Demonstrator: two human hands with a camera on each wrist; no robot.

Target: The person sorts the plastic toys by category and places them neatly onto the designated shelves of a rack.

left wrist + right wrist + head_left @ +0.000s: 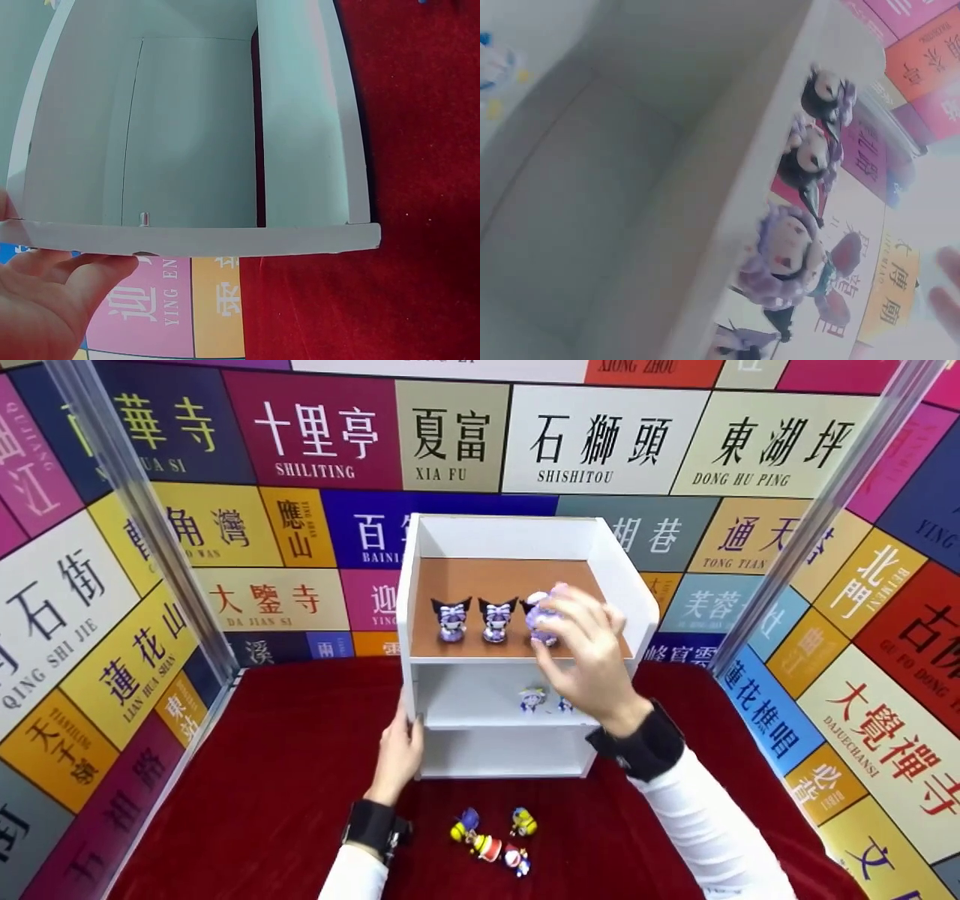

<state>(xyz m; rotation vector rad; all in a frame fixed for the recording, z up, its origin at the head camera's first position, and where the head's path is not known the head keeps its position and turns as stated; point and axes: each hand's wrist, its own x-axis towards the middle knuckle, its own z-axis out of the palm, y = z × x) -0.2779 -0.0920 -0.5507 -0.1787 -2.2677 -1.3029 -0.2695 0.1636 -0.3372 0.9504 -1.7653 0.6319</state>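
Note:
A white display shelf [409, 585] with a brown top board stands on red cloth. My left hand [401, 751] grips the front edge of its left side panel [225, 240], a fingertip [3, 204] showing over the inner side. On the top board, two black-eared purple figurines [451, 622] stand side by side. My right hand [589, 656] is at a third purple figurine with pink ears [541, 619], partly covering it in the head view. In the right wrist view, the fingers [946, 281] show apart from this bunny-eared figurine [784, 251]. Another purple-and-black figurine [742, 343] is partly cut off.
The middle compartment holds a white-and-blue figurine [532, 699] and another [565, 703] partly behind my wrist. Several small coloured figurines [489, 847] lie on the red cloth [262, 795] before the shelf. Sign-printed walls [450, 435] and metal posts [161, 532] enclose the space.

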